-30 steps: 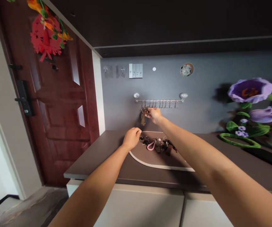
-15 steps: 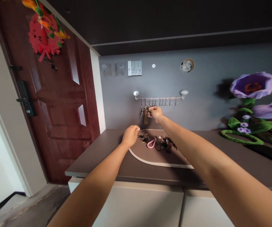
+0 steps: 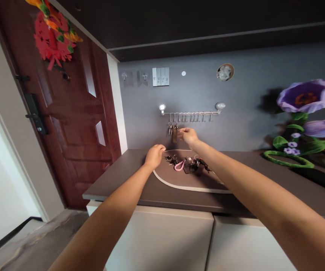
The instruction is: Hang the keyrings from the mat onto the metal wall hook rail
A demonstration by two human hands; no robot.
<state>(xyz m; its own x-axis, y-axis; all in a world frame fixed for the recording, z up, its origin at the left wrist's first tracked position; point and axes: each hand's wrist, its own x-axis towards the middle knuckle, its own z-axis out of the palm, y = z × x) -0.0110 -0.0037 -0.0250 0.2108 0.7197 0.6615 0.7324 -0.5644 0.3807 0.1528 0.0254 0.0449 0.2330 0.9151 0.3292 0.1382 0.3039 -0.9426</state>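
A clear rail with hooks (image 3: 192, 113) is fixed to the grey wall. Keys with a brown fob (image 3: 174, 134) hang from its left hooks. Just right of the fob is my right hand (image 3: 188, 136), its fingers bent together; whether they hold anything is too small to tell. My left hand (image 3: 154, 155) is closed above the left edge of a pale-rimmed mat (image 3: 179, 186), and what it may hold is hidden. On the mat lie several bunches of keys (image 3: 196, 165), one with a pink loop (image 3: 179, 165).
A dark red door (image 3: 80, 131) stands at the left. Purple flowers (image 3: 307, 98) with a green ring base (image 3: 288, 160) are on the counter (image 3: 252, 177) at the right. A dark shelf (image 3: 207, 22) overhangs the counter.
My right hand has moved slightly right, apart from the hanging keys and fob. My left hand stays near the mat's left edge. The camera view has shifted a little.
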